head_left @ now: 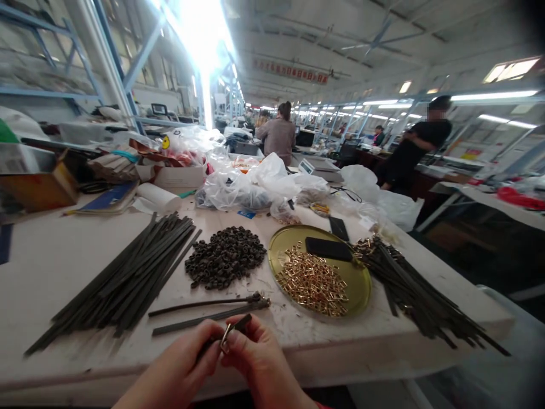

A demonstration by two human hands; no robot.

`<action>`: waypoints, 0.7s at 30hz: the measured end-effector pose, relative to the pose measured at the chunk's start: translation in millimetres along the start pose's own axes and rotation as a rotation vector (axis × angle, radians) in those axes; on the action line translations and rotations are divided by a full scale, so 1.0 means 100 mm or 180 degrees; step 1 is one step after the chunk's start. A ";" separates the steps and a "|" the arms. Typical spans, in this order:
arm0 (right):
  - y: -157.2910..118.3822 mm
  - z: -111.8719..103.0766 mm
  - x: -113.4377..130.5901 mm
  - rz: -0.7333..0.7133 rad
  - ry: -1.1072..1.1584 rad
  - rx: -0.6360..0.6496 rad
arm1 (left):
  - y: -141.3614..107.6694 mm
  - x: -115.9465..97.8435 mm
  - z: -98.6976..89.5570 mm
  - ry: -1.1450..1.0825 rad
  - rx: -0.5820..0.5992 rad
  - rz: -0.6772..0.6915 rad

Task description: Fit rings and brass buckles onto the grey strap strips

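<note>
I have the dark strap (pixel 244 322) at the near edge of the tabletop (pixel 55 261), a gold buckle (pixel 225 339) against it (whether threaded, I can't tell). The left hand (pixel 200 347) has its fingers pinched together on the strap; those of the right hand (pixel 258 347) grip it too, thumb beside the buckle. I'd expect the strap to be light, bendable yet springy, and the metal hard, slick and not fragile. I'd grip the strap flat, close beside the buckle.
</note>
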State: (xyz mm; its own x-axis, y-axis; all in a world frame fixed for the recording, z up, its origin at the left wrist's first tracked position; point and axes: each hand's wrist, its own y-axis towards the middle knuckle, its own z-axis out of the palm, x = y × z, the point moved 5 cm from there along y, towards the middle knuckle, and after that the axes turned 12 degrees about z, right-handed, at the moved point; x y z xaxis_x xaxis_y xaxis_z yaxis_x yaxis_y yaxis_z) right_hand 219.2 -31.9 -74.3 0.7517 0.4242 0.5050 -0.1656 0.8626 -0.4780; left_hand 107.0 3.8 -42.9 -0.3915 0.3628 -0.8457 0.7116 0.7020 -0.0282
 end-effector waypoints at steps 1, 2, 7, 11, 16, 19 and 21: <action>0.01 -0.01 0.02 -0.0144 -0.0056 -0.0038 | 0.02 0.00 0.00 -0.0017 -0.0015 -0.0012; 0.02 -0.03 0.03 -0.0251 -0.0102 -0.0057 | 0.03 0.00 0.01 -0.0051 -0.0012 -0.0030; 0.04 -0.02 0.01 -0.0306 -0.0457 0.0109 | 0.07 -0.04 0.04 -0.0582 -0.0054 -0.0035; 0.03 0.00 -0.02 -0.0342 -0.0875 0.0060 | 0.07 -0.07 0.05 -0.1089 -0.0171 -0.0104; 0.05 -0.05 -0.05 -0.0336 -0.1234 -0.0167 | 0.02 0.00 0.08 -0.1563 -0.0310 -0.0316; 0.06 -0.11 -0.03 -0.0665 -0.1777 -0.0369 | 0.01 0.09 0.14 -0.1758 -0.0397 -0.0571; 0.03 -0.15 0.04 -0.1256 -0.2460 -0.0655 | 0.00 0.15 0.17 -0.1810 -0.0475 -0.0744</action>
State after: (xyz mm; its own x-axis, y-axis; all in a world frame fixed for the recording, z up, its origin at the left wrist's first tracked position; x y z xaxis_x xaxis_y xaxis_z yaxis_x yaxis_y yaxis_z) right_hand 230.8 -31.6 -84.5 0.0770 0.2384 0.9681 0.1880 0.9501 -0.2489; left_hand 111.3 -0.7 -64.7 -0.1262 -0.1641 -0.9783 0.5398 0.8161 -0.2065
